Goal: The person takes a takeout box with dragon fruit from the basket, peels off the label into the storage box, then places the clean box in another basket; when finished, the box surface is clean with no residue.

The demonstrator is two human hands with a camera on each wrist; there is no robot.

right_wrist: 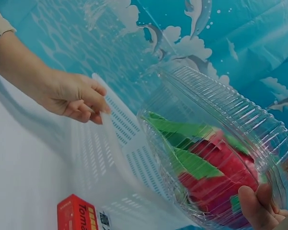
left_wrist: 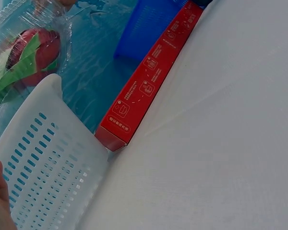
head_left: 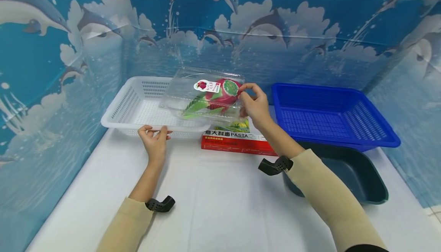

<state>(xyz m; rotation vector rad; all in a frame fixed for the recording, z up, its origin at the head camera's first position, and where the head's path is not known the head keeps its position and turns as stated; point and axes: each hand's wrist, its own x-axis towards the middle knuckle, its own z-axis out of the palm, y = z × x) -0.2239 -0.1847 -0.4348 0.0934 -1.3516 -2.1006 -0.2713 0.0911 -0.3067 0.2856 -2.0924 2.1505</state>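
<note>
My right hand [head_left: 255, 104] pinches the right edge of a clear plastic clamshell box [head_left: 177, 93], which is tilted over the right part of a white basket [head_left: 129, 103]. Through the lid shows a red dragon fruit [head_left: 225, 95] with long green leaves; a white sticker [head_left: 206, 86] is on the lid. In the right wrist view, the fingers [right_wrist: 254, 206] sit at the box's edge, close to the fruit. My left hand [head_left: 155, 143] holds the basket's front rim between thumb and fingers, seen also at the edge of the left wrist view.
A red pasta box [head_left: 237, 145] lies between the white basket and a blue basket [head_left: 344, 139] on the right. In front of the blue one stands a dark green tub [head_left: 370, 175], partly behind my right sleeve. A dolphin-print curtain [head_left: 206, 26] hangs behind the white table [head_left: 213, 202].
</note>
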